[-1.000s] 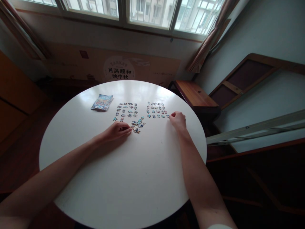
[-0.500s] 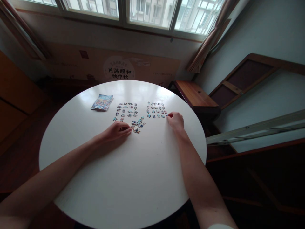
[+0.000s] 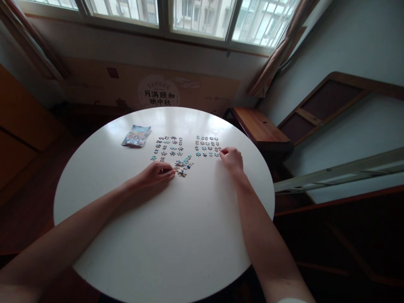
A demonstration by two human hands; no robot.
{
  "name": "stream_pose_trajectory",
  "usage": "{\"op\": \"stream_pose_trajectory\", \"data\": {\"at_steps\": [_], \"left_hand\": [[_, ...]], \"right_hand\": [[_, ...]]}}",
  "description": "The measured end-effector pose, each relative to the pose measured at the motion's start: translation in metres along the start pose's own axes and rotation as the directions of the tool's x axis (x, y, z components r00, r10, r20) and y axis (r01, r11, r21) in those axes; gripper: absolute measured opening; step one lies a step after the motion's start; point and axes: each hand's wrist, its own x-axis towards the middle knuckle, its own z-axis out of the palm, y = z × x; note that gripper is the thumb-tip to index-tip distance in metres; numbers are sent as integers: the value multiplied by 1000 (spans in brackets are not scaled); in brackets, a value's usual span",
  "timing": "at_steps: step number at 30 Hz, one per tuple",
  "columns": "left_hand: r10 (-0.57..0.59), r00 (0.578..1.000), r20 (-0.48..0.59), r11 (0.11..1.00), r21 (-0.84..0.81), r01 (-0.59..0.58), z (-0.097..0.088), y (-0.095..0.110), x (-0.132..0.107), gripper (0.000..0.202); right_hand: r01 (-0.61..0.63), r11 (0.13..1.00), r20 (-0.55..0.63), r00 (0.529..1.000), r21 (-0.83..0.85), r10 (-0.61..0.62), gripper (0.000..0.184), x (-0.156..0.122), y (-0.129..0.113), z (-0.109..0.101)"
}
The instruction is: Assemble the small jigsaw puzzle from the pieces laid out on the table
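Left hand (image 3: 155,171) and right hand (image 3: 233,160) curl narrowly, grasp indiscernible; two arrays (image 3: 174,147) and one heap (image 3: 182,167) comprise knobbed, multicoloured jigsaw pieces (image 3: 198,154).

Surface finishes as I read them remotely
I record a smooth, glossy white tabletop (image 3: 164,252); a shiny, creased packet (image 3: 136,136), plastic or coated paper, I cannot tell which; puzzle pieces (image 3: 182,167) resembling printed cardboard; a wooden bench (image 3: 257,125), faintly sheened; a cloth curtain (image 3: 274,63); a matt wall (image 3: 362,46).
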Motion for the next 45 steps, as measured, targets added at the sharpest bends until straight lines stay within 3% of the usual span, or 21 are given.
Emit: {"op": "stream_pose_trajectory", "data": {"at_steps": [3,5,7,14,26,29,32,33,35,37,45], "left_hand": [[6,1000,1,1000,-7,-6,0,-2,0,34],[0,1000,7,1000,-8,0,1,-2,0,34],[-14,1000,13,1000,-7,14,1,-3,-1,35],[-31,999,13,999,-10,32,2,-1,-1,36],[-16,1000,8,1000,5,15,1,-1,0,35],[-6,1000,2,1000,1,6,2,-2,-1,35],[1,1000,-13,1000,-5,-1,2,-4,-1,33],[3,1000,-16,1000,-7,-3,2,-4,-1,32],[10,1000,-22,1000,-8,-10,2,-5,-1,28],[23,999,-27,1000,-5,-23,3,-6,-2,25],[89,994,-58,986,145,-80,8,-9,-5,21]], "right_hand": [[230,950,41,969,212,-244,14,-9,-16,8],[358,872,104,906,334,-411,12,-17,-28,16],[413,820,155,850,395,-503,13,-27,-37,22],[427,812,240,805,398,-542,11,-38,-44,30],[525,801,211,781,289,-588,12,-37,-45,22],[486,806,137,822,338,-553,13,-36,-50,21],[295,761,187,860,578,-475,13,-38,-58,24],[193,725,263,845,662,-465,14,-40,-61,26],[16,649,402,773,761,-490,17,-45,-66,31],[-70,603,456,724,795,-517,20,-50,-70,35],[-23,590,432,704,807,-564,22,-56,-73,43]]}}
